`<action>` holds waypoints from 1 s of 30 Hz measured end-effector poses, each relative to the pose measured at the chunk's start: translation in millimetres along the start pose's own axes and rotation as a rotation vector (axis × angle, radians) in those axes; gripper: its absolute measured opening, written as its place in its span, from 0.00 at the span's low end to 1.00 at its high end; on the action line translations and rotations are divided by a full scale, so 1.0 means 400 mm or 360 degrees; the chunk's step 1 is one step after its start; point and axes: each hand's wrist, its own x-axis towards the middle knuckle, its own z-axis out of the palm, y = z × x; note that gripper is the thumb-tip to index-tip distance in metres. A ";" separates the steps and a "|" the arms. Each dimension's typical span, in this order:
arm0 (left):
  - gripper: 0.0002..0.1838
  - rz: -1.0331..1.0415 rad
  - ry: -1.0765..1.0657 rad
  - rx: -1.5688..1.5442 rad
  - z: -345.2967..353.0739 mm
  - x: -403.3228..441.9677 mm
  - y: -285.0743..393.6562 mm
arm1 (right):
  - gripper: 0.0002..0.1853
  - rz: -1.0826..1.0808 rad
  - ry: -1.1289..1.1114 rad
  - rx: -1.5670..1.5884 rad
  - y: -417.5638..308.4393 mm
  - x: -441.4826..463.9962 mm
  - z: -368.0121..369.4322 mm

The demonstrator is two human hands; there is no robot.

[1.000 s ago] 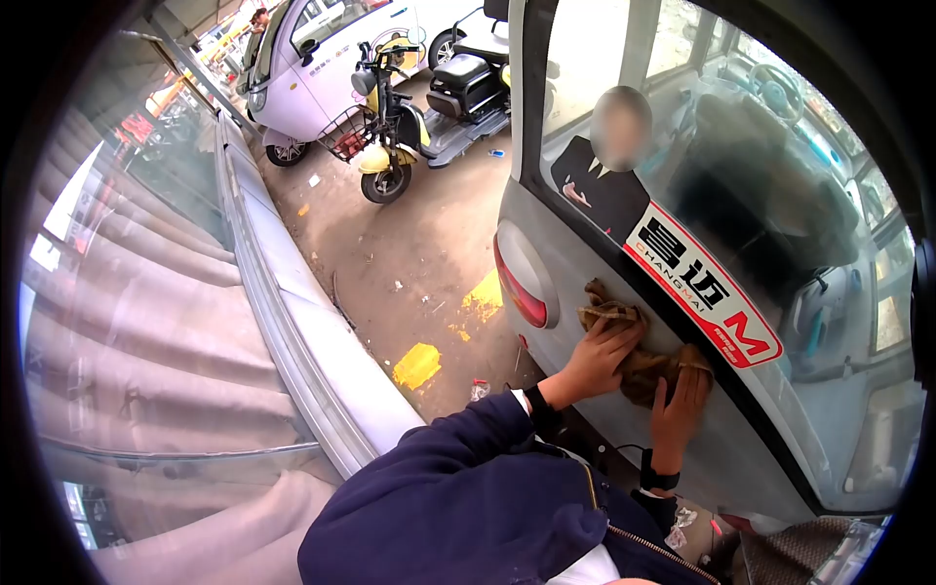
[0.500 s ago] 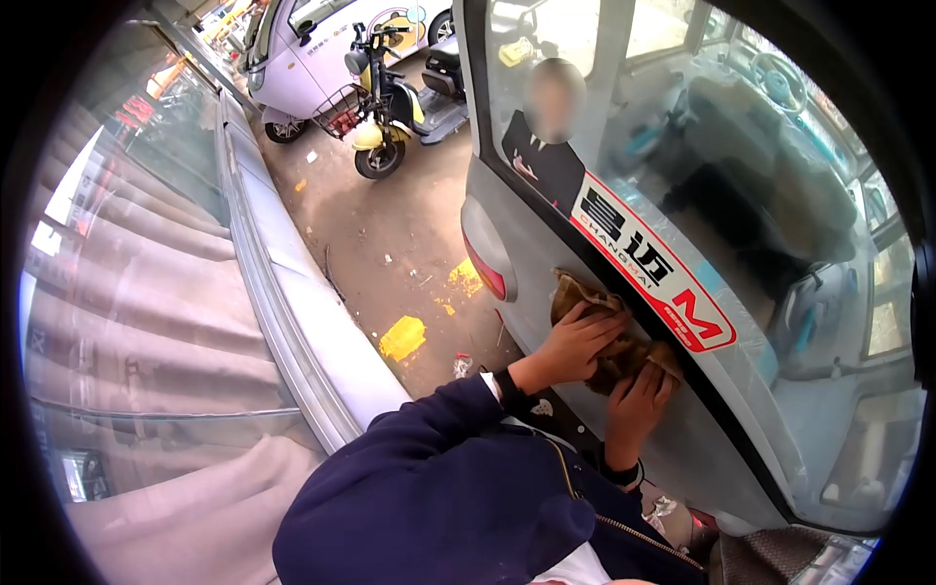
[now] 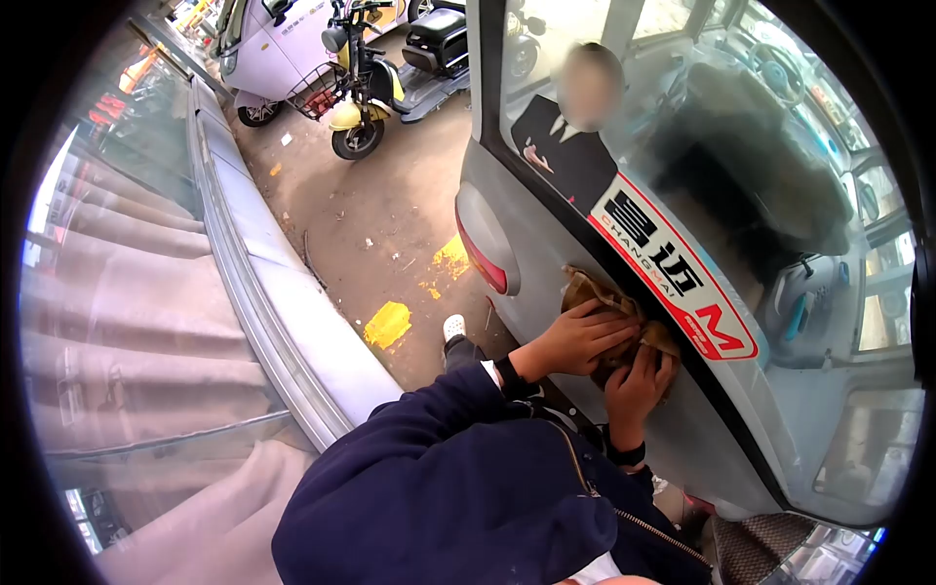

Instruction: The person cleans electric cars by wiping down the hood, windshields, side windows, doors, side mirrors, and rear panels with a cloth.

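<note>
A crumpled brown cloth (image 3: pixel 590 290) lies against the grey rear body panel (image 3: pixel 546 302) of a small vehicle, just below its window edge. My left hand (image 3: pixel 583 341) presses on the cloth with its fingers bent over it. Close beside it, my right hand (image 3: pixel 641 385) grips the cloth's lower right part. Both hands partly hide the cloth, and the panel under it cannot be seen. Above them on the glass is a red-edged white sticker (image 3: pixel 673 263) with black lettering. A red tail light (image 3: pixel 483 255) sits to the left of my hands.
A yellow and black scooter (image 3: pixel 361 115) with a front basket stands behind, near a pale small car (image 3: pixel 283 44). Along the left runs a glass front with curtains (image 3: pixel 146 292) and a white ledge (image 3: pixel 273 244). Yellow paint patches (image 3: pixel 388 325) mark the ground.
My view has shifted slightly. Both hands have drawn closer together on the cloth, bunching it more. A white shoe and trouser leg now show below the yellow patch.
</note>
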 end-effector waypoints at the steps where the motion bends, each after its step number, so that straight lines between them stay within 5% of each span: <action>1: 0.41 0.0113 0.0008 0.0001 -0.010 -0.005 -0.020 | 0.26 -0.0051 0.0025 0.0039 -0.017 0.013 0.007; 17: 0.36 -0.0024 0.0267 0.0041 -0.365 -0.113 -0.509 | 0.29 -0.0456 -0.0185 0.0140 -0.444 0.398 0.254; 25: 0.36 -0.0966 0.0441 -0.0445 -0.369 -0.204 -0.729 | 0.24 -0.0767 -0.0180 0.0110 -0.675 0.615 0.407; 30: 0.36 -0.1012 0.0402 -0.0509 -0.369 -0.262 -0.731 | 0.26 -0.0840 -0.0155 -0.0184 -0.672 0.590 0.450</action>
